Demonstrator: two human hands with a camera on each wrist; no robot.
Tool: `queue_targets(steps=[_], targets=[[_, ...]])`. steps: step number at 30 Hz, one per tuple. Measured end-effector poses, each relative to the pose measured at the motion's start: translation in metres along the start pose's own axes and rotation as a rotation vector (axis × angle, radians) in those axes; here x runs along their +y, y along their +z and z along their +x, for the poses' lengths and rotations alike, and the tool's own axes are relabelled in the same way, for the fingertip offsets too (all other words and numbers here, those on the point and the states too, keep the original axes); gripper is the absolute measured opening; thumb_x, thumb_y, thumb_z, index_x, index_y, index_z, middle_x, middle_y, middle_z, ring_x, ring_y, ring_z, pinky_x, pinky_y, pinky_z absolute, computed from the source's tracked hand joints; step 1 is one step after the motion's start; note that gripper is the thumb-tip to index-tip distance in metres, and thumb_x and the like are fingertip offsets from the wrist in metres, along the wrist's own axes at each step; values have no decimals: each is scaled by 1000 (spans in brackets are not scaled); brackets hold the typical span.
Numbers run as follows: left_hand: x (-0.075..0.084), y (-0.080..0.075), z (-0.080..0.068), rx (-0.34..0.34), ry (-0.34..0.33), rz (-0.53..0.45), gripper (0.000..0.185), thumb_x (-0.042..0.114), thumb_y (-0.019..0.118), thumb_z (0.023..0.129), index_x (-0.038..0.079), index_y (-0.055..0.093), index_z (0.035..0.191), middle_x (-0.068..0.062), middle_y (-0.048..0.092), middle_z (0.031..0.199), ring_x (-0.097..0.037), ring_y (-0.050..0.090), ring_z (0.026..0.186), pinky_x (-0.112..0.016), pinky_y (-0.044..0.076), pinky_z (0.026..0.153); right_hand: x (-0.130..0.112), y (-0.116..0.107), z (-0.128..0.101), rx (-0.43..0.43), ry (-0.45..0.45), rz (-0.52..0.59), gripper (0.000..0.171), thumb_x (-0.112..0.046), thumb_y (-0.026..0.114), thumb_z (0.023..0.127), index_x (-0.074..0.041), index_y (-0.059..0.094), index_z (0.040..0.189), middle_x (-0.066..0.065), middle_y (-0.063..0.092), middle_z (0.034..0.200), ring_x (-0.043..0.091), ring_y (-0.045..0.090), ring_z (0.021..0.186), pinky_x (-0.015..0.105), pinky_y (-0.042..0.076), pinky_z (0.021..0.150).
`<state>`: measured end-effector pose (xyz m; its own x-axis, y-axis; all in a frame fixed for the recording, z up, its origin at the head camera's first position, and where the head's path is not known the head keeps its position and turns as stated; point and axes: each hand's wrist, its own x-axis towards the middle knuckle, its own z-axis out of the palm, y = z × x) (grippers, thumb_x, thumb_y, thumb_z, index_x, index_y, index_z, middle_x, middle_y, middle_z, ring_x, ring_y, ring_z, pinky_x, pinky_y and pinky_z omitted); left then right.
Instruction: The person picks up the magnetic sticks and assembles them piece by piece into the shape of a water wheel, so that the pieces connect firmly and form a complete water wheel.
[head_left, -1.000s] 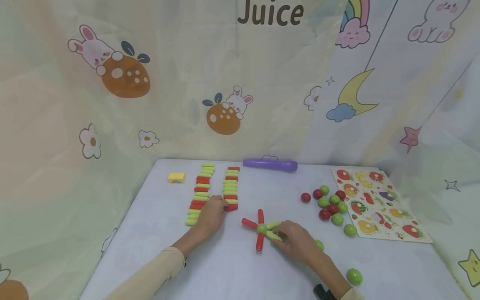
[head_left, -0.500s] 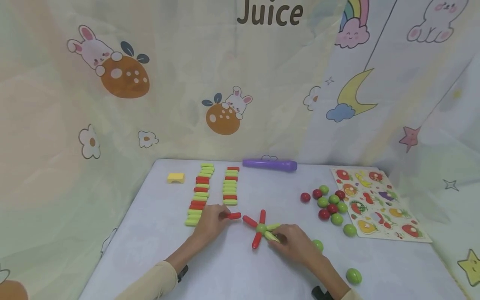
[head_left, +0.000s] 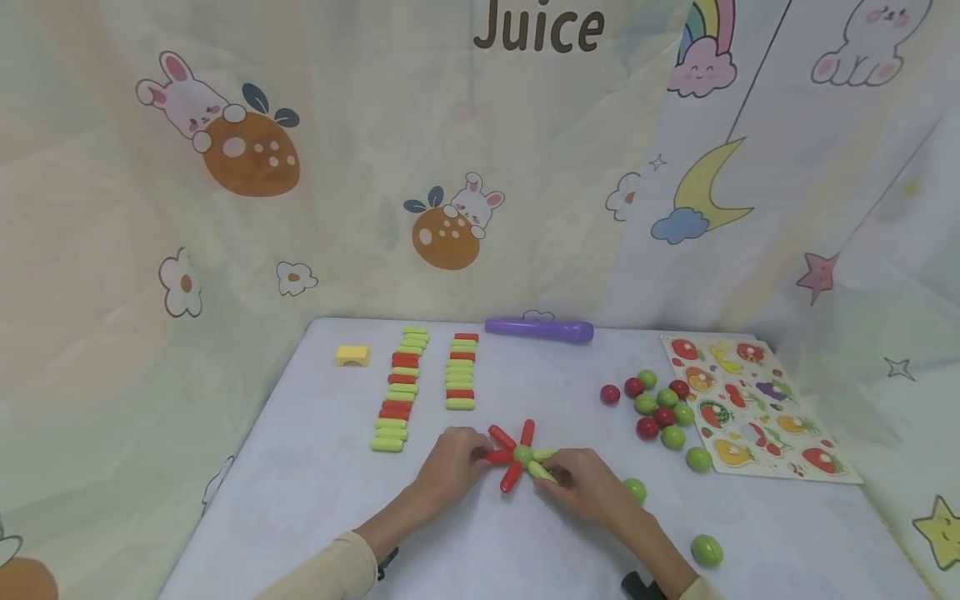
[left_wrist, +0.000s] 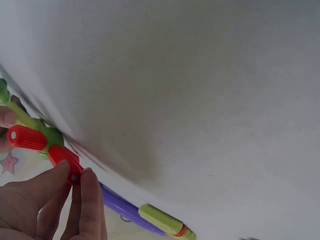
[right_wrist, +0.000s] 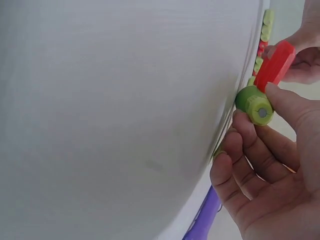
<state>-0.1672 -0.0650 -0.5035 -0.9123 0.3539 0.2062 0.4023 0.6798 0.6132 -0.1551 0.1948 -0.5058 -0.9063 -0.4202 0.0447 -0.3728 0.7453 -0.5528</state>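
Observation:
A star of red and yellow-green sticks around a green ball (head_left: 522, 454) lies on the white table (head_left: 315, 467). My left hand (head_left: 480, 454) pinches a red stick (head_left: 498, 456) by its outer end and holds it against the ball's left side. In the left wrist view, thumb and forefinger close on that red stick (left_wrist: 65, 160) beside the ball (left_wrist: 50, 136). My right hand (head_left: 558, 477) grips a yellow-green stick (head_left: 542, 472) on the star's right. The right wrist view shows its fingers around that stick's end (right_wrist: 256, 106), with a red stick (right_wrist: 275, 65) above.
Two rows of red and green sticks (head_left: 397, 392) (head_left: 460, 375) lie at the back left, next to a yellow block (head_left: 352, 356). A purple cylinder (head_left: 538, 330) lies at the far edge. Red and green balls (head_left: 660, 408) cluster beside a fruit puzzle board (head_left: 757, 412). Loose green balls (head_left: 707, 550) sit near my right forearm.
My left hand took a red stick from the near end of the right row and carried it right to the green ball. My right hand stayed on the yellow-green stick.

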Motion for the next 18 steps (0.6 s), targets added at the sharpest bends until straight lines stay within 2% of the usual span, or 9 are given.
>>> queue_targets(steps=[7, 11, 18], targets=[[2, 4, -2, -1, 6, -4, 16, 9, 88, 91, 6, 85, 107, -3, 81, 92, -9, 70, 84, -22, 60, 78, 5, 1, 0, 14, -14, 21, 18, -24, 88, 91, -13, 81, 104, -16, 65, 78, 2, 52, 70, 22, 51, 65], [2, 6, -3, -9, 1, 3, 17, 8, 88, 91, 7, 85, 107, -1, 80, 92, -6, 67, 82, -21, 59, 77, 7, 1, 0, 3, 3, 53, 18, -25, 88, 92, -15, 81, 105, -16, 71, 84, 2, 54, 72, 22, 52, 67], [1, 4, -4, -39, -15, 22, 19, 10, 89, 90, 7, 84, 108, 1, 79, 91, -6, 64, 80, -21, 58, 75, 8, 1, 0, -10, 14, 55, 19, -27, 88, 92, -16, 82, 107, -17, 70, 83, 2, 56, 73, 22, 53, 68]])
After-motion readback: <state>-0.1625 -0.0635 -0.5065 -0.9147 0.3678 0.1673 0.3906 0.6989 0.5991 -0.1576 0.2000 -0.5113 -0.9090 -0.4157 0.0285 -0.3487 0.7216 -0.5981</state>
